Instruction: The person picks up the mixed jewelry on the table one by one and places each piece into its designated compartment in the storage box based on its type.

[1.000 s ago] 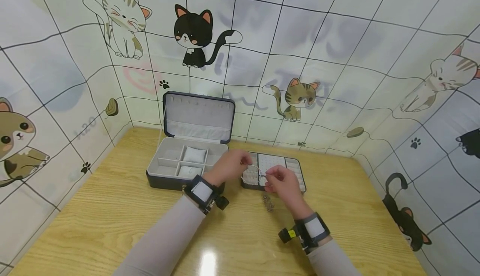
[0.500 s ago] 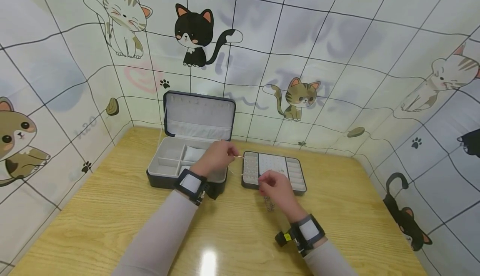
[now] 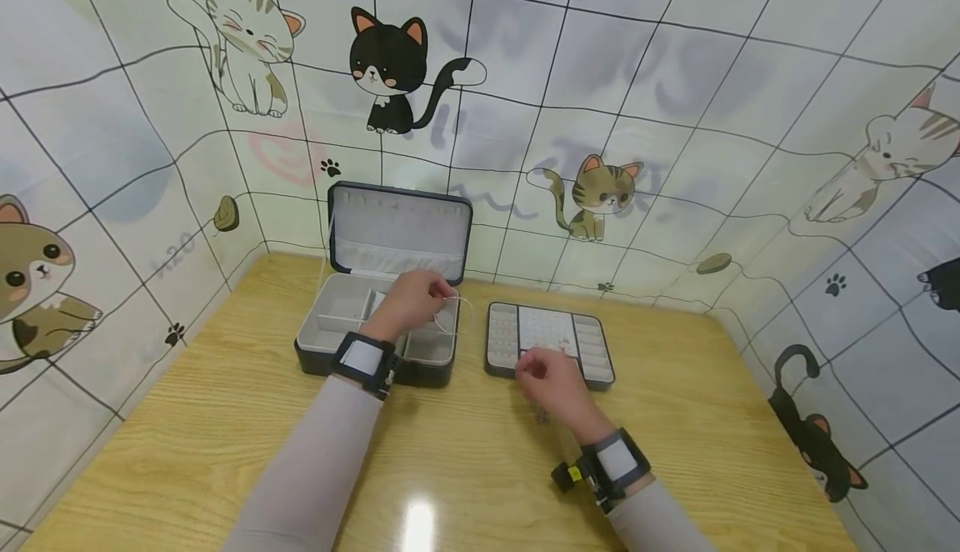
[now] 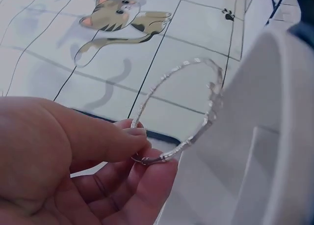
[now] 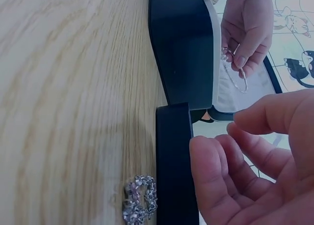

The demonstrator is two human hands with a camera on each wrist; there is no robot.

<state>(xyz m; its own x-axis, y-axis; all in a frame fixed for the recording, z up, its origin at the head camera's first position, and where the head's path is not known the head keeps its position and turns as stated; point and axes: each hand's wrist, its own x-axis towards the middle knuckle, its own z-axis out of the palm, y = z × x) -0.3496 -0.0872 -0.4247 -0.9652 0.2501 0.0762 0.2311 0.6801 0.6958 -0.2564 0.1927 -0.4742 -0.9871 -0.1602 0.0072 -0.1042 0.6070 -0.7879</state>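
My left hand is over the right part of the open jewelry box. Between its thumb and fingers it pinches a thin silver bracelet, a beaded ring that sticks out beyond the fingertips. Near the front edge of the flat jewelry tray, my right hand hovers with loosely bent fingers. A gap shows between its thumb and index finger in the right wrist view, with nothing held. Beside the tray lies a small heap of silver jewelry, partly hidden by the right hand in the head view.
The box's raised lid stands at the back, close to a cat-print cloth wall. Dividers split the box into compartments. The tray has ridged and dotted sections. Wooden tabletop extends in front and to both sides.
My left hand has carried the bracelet leftward from the tray to over the box. The right hand has let go of the bracelet and shifted slightly left, then stayed near the tray.
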